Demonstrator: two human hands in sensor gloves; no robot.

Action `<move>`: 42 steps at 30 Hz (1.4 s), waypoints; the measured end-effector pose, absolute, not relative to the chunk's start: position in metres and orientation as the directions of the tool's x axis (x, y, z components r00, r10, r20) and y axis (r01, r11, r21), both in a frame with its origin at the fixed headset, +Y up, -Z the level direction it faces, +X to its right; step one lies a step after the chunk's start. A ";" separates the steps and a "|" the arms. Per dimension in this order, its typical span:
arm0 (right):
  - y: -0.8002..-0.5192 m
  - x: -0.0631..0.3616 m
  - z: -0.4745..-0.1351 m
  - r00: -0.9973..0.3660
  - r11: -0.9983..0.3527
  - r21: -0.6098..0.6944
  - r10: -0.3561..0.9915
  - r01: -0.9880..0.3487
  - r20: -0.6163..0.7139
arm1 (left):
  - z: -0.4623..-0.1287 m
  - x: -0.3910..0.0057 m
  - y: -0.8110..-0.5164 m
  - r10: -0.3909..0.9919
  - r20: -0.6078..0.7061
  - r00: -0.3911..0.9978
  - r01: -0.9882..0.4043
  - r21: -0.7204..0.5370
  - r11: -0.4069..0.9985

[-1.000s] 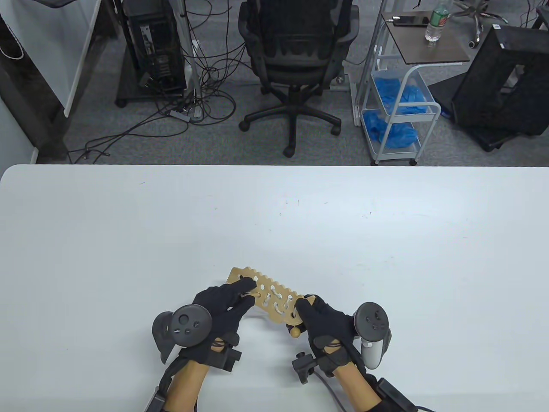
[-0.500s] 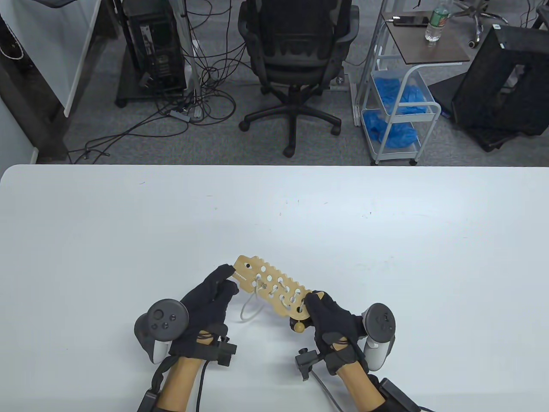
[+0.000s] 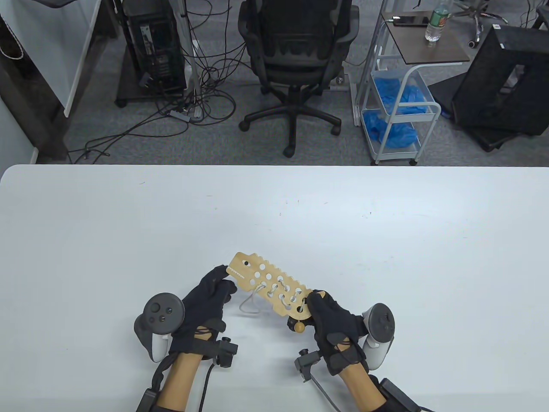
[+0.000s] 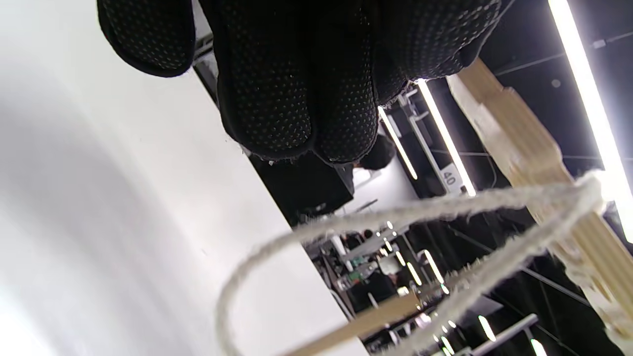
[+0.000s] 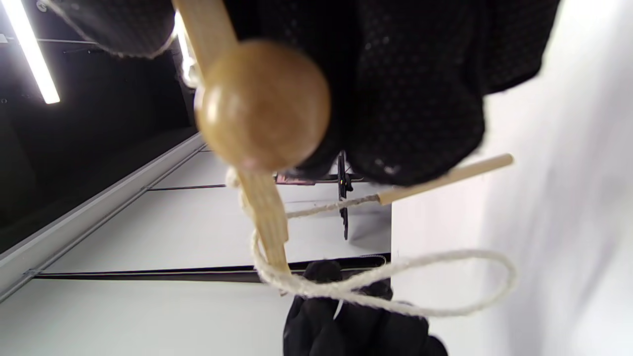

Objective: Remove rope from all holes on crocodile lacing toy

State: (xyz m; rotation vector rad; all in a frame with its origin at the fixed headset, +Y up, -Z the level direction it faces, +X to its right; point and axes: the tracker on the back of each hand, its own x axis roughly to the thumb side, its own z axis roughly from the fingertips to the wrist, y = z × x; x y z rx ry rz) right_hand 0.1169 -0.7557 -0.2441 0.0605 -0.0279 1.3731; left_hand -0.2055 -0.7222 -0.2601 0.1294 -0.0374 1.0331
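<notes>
Wooden crocodile lacing toy (image 3: 270, 289) held up off the white bench (image 3: 386, 240), near its front edge, slanting from upper left to lower right in the table view. Snout end, with eye and teeth marks, pinched by the left hand (image 3: 206, 300), fingers curled at the tip of the board. Tail end gripped by the right hand (image 3: 332, 319), fingers wrapped round it; round wooden bead (image 3: 298, 327) poking out just below that grip. White rope (image 3: 253, 300) threaded through the holes in the right half of the board only; holes near the snout bare. Loose loop of rope hanging down under the board's middle, between the 2 hands, toward the bench. From the right wrist view: bead (image 5: 262, 104) close up, board seen edge-on, rope loop (image 5: 395, 291) drooping, and a thin wooden needle tip (image 5: 445, 178) at the rope's end, sticking out from behind the gloved fingers (image 5: 420, 99). From the left wrist view: gloved fingertips (image 4: 296, 89) above, rope (image 4: 395, 217) arcing across, board edge (image 4: 524, 143) at right.
</notes>
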 end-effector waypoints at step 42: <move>-0.754 0.118 -0.246 0.226 0.222 0.061 0.972 -0.973 0.069 | -0.265 -0.181 -0.729 0.834 0.180 0.522 -0.787 -0.275 0.552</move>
